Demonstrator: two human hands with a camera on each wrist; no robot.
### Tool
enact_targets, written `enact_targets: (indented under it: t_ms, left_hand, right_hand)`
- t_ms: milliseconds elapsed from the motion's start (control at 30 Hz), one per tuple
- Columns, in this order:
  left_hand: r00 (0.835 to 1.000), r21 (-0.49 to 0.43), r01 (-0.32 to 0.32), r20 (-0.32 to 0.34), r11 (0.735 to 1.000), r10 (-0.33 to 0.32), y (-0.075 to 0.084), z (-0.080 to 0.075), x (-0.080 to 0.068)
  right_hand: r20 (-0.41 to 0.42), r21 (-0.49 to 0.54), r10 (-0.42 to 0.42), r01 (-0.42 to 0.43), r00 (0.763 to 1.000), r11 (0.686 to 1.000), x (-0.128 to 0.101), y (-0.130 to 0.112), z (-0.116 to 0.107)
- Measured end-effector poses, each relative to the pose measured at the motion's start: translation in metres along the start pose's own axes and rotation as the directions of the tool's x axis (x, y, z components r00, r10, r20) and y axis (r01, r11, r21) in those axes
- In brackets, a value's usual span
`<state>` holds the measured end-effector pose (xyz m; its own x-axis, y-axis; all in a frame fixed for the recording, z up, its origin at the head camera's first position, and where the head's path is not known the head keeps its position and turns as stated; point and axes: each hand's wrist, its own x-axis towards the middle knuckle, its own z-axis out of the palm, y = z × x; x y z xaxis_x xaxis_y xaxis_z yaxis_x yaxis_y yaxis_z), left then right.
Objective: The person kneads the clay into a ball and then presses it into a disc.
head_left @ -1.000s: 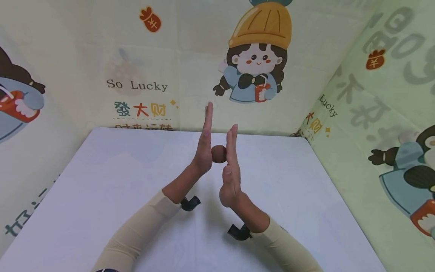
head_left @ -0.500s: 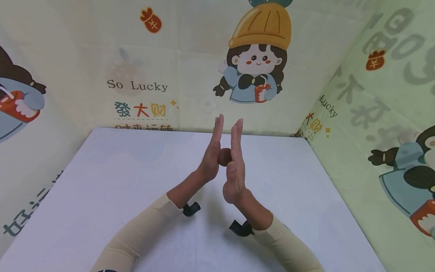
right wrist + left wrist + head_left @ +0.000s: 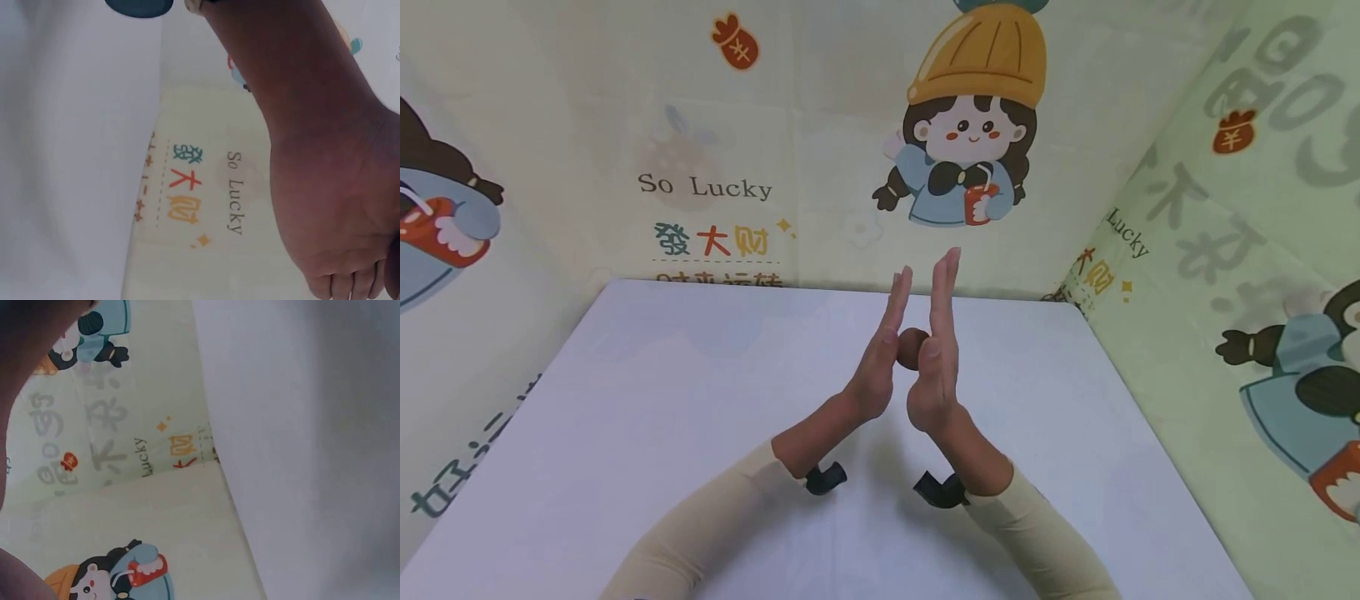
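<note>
Between the two upright hands sits a small brown ball [image 3: 912, 349], raised above the white table. My left hand [image 3: 876, 367] has straight fingers pointing up and away, its palm side against the ball. Facing it, my right hand [image 3: 938, 354] also keeps its fingers straight; its thumb partly covers the ball's right side. Neither hand curls round the ball. In the right wrist view a dark rounded edge, probably the ball [image 3: 394, 269], shows beside a palm and forearm. Only blurred parts of a hand enter the left wrist view's left edge.
The white table [image 3: 737, 350] spreads under both arms. Behind it stands a pale printed backdrop [image 3: 835, 125] with cartoon figures and lettering, which continues along both sides. Black curved brackets [image 3: 826, 479] stick out below the wrists at the cream sleeves.
Both hands and the ball between them have shifted to the right. The left hand has come lower, while the right has risen a little; the fingers stay straight.
</note>
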<state>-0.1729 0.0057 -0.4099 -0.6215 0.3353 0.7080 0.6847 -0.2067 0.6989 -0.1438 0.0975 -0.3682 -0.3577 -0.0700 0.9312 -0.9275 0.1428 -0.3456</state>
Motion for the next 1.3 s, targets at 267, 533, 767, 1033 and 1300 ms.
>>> enact_targets:
  t_ms: [267, 533, 767, 1033, 1300]
  left_hand:
    - [0.999, -0.055, -0.034, 0.019, 0.998, 0.035, 0.013, 0.006, 0.0]
    - [0.998, -0.085, -0.059, 0.016, 0.995, 0.06, 0.024, 0.006, 0.001]
    - [0.997, -0.091, -0.078, 0.001, 0.993, 0.078, 0.031, 0.005, 0.005]
    - [0.996, -0.071, -0.086, -0.028, 0.994, 0.084, 0.037, 0.001, 0.01]
    - [0.993, -0.05, -0.108, -0.048, 0.993, 0.105, 0.04, -0.003, 0.013]
  right_hand:
    - [-0.009, 0.003, 0.044, -0.044, 0.999, 0.999, 0.0, 0.003, -0.004]
    - [-0.009, -0.003, 0.042, -0.042, 0.999, 0.999, 0.0, 0.004, -0.003]
    - [-0.008, 0.006, 0.058, -0.058, 0.998, 0.998, -0.004, 0.005, -0.001]
    - [0.005, 0.008, 0.065, -0.065, 0.998, 0.998, -0.011, 0.004, 0.002]
    - [0.029, 0.091, 0.06, -0.063, 0.998, 0.994, -0.022, 0.005, 0.006]
